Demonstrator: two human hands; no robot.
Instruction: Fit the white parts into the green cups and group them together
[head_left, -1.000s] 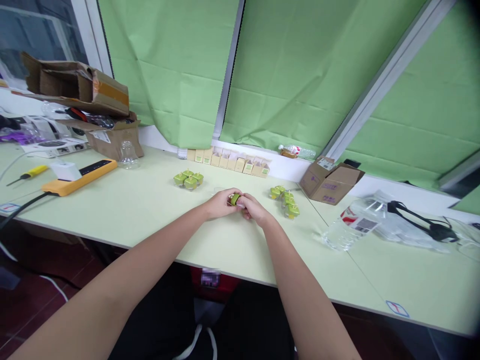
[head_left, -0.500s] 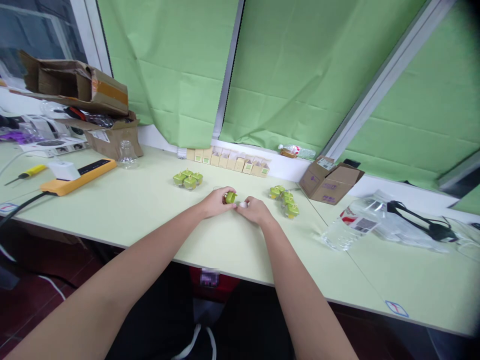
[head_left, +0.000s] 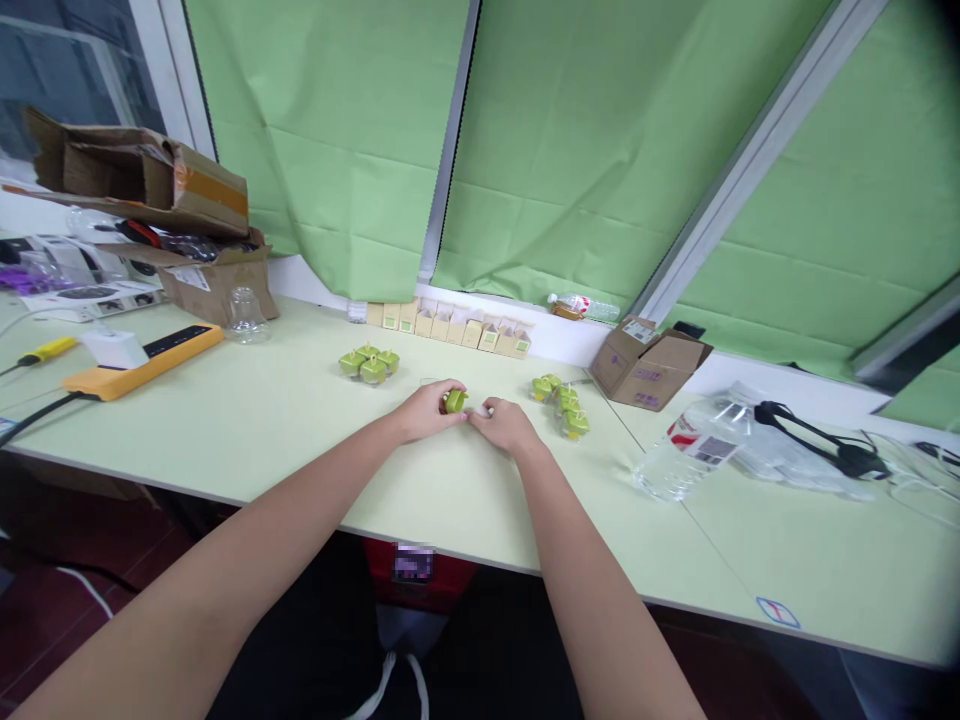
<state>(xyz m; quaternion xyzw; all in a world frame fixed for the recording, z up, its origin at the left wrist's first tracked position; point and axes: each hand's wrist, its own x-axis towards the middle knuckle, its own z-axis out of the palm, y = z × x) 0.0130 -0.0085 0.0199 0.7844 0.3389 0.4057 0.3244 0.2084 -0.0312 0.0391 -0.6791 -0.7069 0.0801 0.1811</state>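
Note:
Over the middle of the table, my left hand [head_left: 424, 412] is closed around a small green lid-like piece [head_left: 455, 402] with a raised tab. My right hand [head_left: 510, 427] is close beside it, thumb and fingers pinched on a small whitish piece [head_left: 484, 411] that is mostly hidden. The fingertips of the two hands nearly meet. Left of them stands a cluster of small clear cups with green lids [head_left: 373, 368]. More green-lidded cups [head_left: 572, 415] stand in a short row to the right.
A row of small cardboard boxes [head_left: 450, 325] lines the back edge. A large water bottle [head_left: 694, 445], a headset [head_left: 825, 440] and an open carton [head_left: 649, 365] are on the right. On the left are a yellow power strip [head_left: 161, 358], a clear jar [head_left: 246, 318] and stacked cartons [head_left: 214, 195].
The view has shifted slightly. In my left hand the green piece has turned, and less of the whitish piece shows at my right fingertips. Both hands stay close together.

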